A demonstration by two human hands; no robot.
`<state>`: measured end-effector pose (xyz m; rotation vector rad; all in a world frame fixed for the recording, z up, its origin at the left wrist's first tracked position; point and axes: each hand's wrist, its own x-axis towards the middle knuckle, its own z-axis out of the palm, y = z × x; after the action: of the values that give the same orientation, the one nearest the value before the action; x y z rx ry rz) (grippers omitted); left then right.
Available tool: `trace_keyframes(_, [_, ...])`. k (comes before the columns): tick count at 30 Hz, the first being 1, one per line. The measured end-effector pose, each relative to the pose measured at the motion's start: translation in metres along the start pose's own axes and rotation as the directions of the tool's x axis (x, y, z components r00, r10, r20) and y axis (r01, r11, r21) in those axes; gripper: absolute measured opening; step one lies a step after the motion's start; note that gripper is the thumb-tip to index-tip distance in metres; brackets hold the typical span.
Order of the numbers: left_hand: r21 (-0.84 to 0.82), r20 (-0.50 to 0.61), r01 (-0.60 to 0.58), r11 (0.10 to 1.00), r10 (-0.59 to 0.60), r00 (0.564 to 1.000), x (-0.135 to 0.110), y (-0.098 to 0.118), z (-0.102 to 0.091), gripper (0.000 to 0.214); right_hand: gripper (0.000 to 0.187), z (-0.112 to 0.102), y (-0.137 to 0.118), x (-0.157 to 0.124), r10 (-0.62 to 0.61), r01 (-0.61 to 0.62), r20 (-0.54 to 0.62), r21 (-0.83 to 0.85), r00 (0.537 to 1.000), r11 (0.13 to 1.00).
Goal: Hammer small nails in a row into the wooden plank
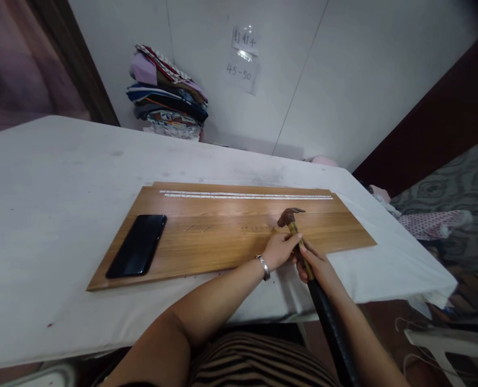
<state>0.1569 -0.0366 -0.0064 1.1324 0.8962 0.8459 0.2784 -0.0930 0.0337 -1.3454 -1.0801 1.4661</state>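
A claw hammer (290, 217) with a rusty head and a long black-gripped handle rests head-down on a wooden board (207, 252). My right hand (317, 266) is closed round its handle. My left hand (278, 250), a silver bracelet at the wrist, lies beside the hammer's neck with fingers curled near a row of small nails (259, 228) set in the board. Two loose nails (198, 228) lie on the board to the left. A black phone (137, 245) rests on the board's left end.
The board lies on a white-covered table (41, 215). A white measuring strip (247, 195) runs along the board's far edge. Folded fabrics (168, 97) are stacked against the wall. A paper note (242, 72) hangs on the wall. Cloth (432, 223) and a plastic stool (452, 341) sit at right.
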Motion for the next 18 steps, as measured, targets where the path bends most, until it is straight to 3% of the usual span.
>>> trace_keyframes(18, [0.001,-0.006,0.039,0.999,-0.039,0.999,-0.0021,0.0028,0.0003,0.050,0.070,-0.0030,0.0002,0.0020,0.032,-0.031,0.038,-0.006,0.999,0.999])
